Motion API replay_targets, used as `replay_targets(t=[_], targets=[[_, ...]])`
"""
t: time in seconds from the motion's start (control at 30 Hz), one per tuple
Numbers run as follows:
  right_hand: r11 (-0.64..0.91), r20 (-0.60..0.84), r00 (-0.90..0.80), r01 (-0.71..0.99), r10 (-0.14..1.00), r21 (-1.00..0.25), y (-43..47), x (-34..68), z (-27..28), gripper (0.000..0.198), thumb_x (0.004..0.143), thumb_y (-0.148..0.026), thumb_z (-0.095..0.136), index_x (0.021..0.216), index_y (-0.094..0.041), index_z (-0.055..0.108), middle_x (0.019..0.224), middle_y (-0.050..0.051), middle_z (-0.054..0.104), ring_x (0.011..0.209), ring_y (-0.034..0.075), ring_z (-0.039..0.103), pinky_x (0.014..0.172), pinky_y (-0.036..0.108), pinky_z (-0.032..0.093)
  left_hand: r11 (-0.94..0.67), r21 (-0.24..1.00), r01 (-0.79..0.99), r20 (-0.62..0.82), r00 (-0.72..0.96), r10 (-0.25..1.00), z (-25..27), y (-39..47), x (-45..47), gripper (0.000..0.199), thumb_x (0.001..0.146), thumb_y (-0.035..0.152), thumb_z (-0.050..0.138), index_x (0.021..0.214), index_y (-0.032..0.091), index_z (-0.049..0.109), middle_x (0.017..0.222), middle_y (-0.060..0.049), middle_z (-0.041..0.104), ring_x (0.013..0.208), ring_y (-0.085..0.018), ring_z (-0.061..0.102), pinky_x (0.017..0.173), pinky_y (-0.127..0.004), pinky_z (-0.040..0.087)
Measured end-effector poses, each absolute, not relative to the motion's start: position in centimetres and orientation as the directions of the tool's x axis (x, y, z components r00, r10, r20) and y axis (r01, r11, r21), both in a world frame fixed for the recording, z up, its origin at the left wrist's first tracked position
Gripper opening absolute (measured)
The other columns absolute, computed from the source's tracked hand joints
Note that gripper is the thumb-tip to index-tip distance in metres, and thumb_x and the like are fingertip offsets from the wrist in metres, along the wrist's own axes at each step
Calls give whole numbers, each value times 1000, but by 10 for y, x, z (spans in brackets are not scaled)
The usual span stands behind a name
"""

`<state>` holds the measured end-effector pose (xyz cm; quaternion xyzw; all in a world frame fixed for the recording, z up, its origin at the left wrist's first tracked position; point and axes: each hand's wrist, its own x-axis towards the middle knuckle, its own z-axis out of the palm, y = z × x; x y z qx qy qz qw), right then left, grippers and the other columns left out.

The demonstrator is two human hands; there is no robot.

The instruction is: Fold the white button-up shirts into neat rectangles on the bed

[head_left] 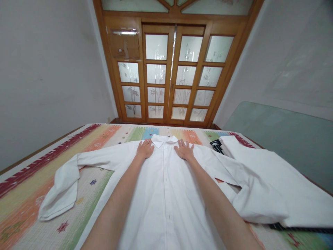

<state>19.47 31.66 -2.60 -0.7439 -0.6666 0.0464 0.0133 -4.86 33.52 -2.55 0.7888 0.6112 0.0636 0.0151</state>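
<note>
A white long-sleeved shirt (163,187) lies spread front side up, its collar (163,140) at the far end and its buttoned front running toward me. My left hand (145,148) rests flat on the shoulder just left of the collar, fingers stretched out. On the opposite shoulder my right hand (184,150) lies palm down, its fingers spread. Neither hand grips the cloth. The left sleeve (96,158) reaches out and bends toward me. The right sleeve (249,180) is creased and runs against other white cloth. The shirt's lower end is out of frame.
Beneath the shirt is a colourful striped cover (88,184). More white cloth (281,173) lies on the right, with a black-and-white striped piece (216,146) by it. A pale green board (281,121) stands along the right wall. Wooden glazed doors (171,73) are beyond the far edge.
</note>
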Motion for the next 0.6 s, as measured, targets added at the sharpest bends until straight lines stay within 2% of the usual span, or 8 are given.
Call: replay_targets(t=[0.2, 0.3, 0.37, 0.43, 0.5, 0.6], targets=[[-183, -50, 178, 976, 983, -118, 314, 195, -27, 62, 98, -41, 13, 156, -18, 16, 163, 7, 7, 148, 31, 4, 115, 59, 5, -179, 87, 980, 52, 175, 983, -26, 334, -51, 57, 98, 38, 20, 153, 21, 27, 158, -6, 27, 146, -24, 22, 118, -49, 18], [-193, 33, 199, 970, 979, -148, 312, 197, -30, 61, 99, -36, 17, 155, -14, 19, 163, 10, 9, 148, 33, 9, 115, 60, 11, -180, 89, 980, 101, 171, 980, -28, 333, -51, 59, 98, 37, 23, 154, 19, 21, 158, -9, 28, 146, -26, 24, 117, -51, 22], [-74, 149, 96, 987, 984, -144, 312, 199, -32, 60, 99, -34, 21, 155, -14, 20, 162, 10, 11, 148, 33, 11, 115, 59, 15, -253, 84, 964, 179, 235, 955, -29, 332, -51, 61, 97, 31, 26, 155, 17, 16, 159, -10, 23, 147, -26, 20, 115, -50, 25], [148, 245, -118, 983, 962, -107, 313, 200, -34, 57, 99, -31, 24, 154, -17, 25, 161, 9, 15, 148, 30, 12, 116, 53, 19, -380, 60, 923, 249, 355, 901, -30, 332, -52, 61, 96, 25, 27, 155, 17, 16, 161, -8, 19, 148, -25, 16, 115, -46, 26], [337, 254, -307, 938, 917, -80, 316, 201, -35, 53, 100, -29, 25, 149, -18, 38, 159, 9, 24, 147, 26, 17, 117, 47, 22, -476, 43, 878, 254, 451, 855, -30, 333, -52, 58, 96, 23, 25, 154, 17, 21, 161, -8, 19, 148, -24, 16, 114, -44, 28], [414, 193, -391, 906, 900, -91, 319, 202, -37, 49, 101, -29, 23, 140, -18, 52, 152, 10, 40, 144, 24, 28, 116, 41, 27, -490, 67, 869, 178, 472, 863, -30, 336, -53, 56, 99, 30, 20, 153, 16, 24, 160, -9, 21, 146, -26, 22, 114, -46, 27]])
